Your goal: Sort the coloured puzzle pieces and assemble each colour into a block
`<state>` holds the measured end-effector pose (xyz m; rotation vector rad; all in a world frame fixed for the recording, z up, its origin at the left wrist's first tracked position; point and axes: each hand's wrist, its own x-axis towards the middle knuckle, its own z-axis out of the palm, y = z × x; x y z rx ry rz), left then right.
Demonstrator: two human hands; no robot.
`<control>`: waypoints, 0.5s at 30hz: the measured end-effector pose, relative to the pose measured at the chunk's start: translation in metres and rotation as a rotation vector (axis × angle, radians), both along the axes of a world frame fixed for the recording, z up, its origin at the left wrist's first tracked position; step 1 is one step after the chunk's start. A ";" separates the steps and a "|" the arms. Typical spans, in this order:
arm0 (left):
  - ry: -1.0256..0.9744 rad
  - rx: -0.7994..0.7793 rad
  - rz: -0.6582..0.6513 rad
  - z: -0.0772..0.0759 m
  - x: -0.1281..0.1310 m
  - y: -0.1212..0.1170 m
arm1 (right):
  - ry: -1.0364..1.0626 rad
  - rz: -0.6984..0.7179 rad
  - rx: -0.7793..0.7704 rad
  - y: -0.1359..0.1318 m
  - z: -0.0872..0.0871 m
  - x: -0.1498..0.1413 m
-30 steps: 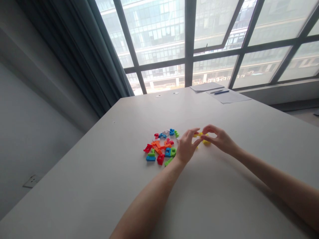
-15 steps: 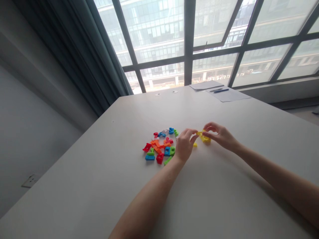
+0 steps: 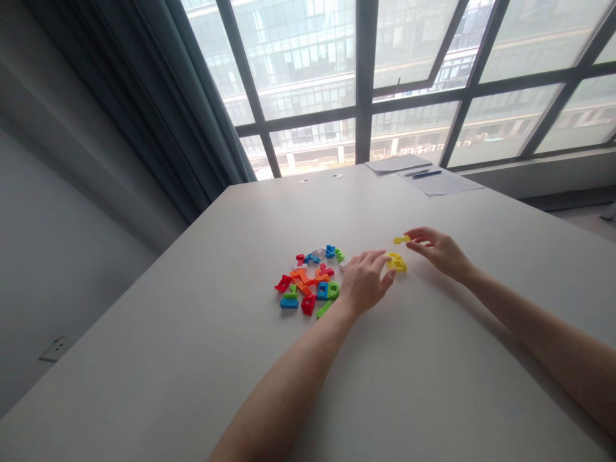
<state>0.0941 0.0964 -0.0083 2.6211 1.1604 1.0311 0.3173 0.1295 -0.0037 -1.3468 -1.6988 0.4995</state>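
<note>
My left hand (image 3: 364,281) rests on the white table (image 3: 240,359), its fingertips pinching a yellow block cluster (image 3: 397,262) that lies on the surface. My right hand (image 3: 437,250) hovers just behind it and pinches one small yellow piece (image 3: 400,240) lifted a little above the table. To the left of my left hand lies a pile of small plastic blocks (image 3: 312,281) in red, orange, blue, green and white.
Sheets of paper (image 3: 423,176) with a pen (image 3: 426,173) lie at the table's far edge by the window. Two small round discs (image 3: 321,178) sit at the far edge. A dark curtain (image 3: 158,115) hangs at the left, beside the table's left edge.
My hands, which held the yellow pieces together, have drawn apart. My right hand lifted one yellow piece up and back, while my left hand stays with the yellow cluster on the table.
</note>
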 end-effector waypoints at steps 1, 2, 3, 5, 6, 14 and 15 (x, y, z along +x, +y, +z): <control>0.058 0.006 -0.022 0.000 0.001 -0.001 | -0.009 -0.040 -0.005 0.002 -0.004 0.002; 0.103 0.008 -0.043 0.001 0.001 -0.002 | -0.029 -0.075 -0.009 0.003 -0.007 0.004; 0.137 0.007 -0.065 0.001 0.001 -0.002 | -0.055 -0.104 -0.012 0.003 -0.009 0.005; 0.183 -0.001 -0.092 0.000 0.001 -0.002 | -0.109 -0.138 -0.012 0.002 -0.012 0.005; 0.197 -0.006 -0.099 0.000 0.001 -0.002 | -0.133 -0.146 -0.007 0.001 -0.013 0.004; 0.257 -0.014 -0.093 0.001 0.001 -0.003 | -0.242 -0.138 0.034 0.000 -0.014 -0.001; 0.256 -0.013 -0.093 0.001 0.001 -0.003 | -0.243 -0.142 0.039 0.000 -0.014 -0.001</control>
